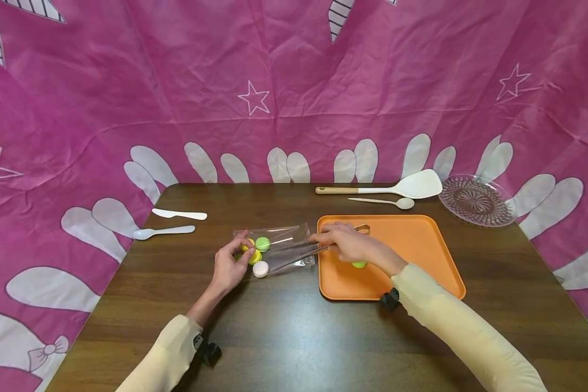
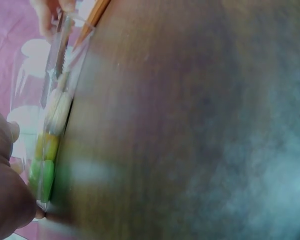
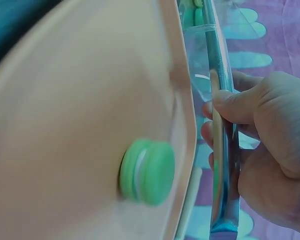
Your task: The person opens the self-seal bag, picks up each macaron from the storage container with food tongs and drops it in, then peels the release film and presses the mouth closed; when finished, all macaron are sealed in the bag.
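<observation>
My left hand (image 1: pixel 230 267) pinches the closed end of a clear plastic bag (image 1: pixel 286 235) lying on the table. Inside it are a green macaron (image 1: pixel 262 244), yellow macarons (image 1: pixel 256 257) and a pale pink macaron (image 1: pixel 261 269). My right hand (image 1: pixel 351 243) grips metal tongs (image 3: pixel 224 165) from above, thumb on one arm and fingers round the other side. The tongs' arms reach left through the bag's mouth, their ends near the pale macaron. On the orange tray (image 1: pixel 416 245), below the right hand, stands another green macaron (image 3: pixel 157 172) on its edge.
Behind the tray lie a white spatula with a wooden handle (image 1: pixel 418 185) and a cream spoon (image 1: pixel 404 203). A clear patterned plate (image 1: pixel 477 201) is at the back right. At the left are a white knife (image 1: pixel 178 214) and a white spoon (image 1: pixel 164 232). Pink cloth (image 1: pixel 294 71) hangs behind.
</observation>
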`<state>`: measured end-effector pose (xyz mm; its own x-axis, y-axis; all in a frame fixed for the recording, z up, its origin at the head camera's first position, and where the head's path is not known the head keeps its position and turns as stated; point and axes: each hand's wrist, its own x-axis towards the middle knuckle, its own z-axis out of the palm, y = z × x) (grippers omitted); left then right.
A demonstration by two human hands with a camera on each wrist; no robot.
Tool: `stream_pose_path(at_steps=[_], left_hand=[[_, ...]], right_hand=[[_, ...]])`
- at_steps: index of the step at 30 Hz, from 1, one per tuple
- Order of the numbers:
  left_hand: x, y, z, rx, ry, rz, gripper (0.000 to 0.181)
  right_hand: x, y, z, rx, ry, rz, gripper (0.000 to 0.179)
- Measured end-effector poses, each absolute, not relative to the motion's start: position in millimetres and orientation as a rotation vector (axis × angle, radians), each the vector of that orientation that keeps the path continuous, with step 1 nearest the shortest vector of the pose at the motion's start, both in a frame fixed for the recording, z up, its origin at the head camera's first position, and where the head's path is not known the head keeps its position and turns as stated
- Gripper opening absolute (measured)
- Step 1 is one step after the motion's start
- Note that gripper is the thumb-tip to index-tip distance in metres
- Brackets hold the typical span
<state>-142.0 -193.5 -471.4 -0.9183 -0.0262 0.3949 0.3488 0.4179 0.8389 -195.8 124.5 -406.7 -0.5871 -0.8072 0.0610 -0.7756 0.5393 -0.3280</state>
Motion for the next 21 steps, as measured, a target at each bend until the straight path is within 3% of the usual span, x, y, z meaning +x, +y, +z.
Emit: stream_pose_path(at_steps=[21], left_hand=[[-141, -194, -472, -0.278, -2.324, -1.511, 0.014]], right_hand=[[-153, 236, -398, -1.161, 2.879, -0.526, 0.065]])
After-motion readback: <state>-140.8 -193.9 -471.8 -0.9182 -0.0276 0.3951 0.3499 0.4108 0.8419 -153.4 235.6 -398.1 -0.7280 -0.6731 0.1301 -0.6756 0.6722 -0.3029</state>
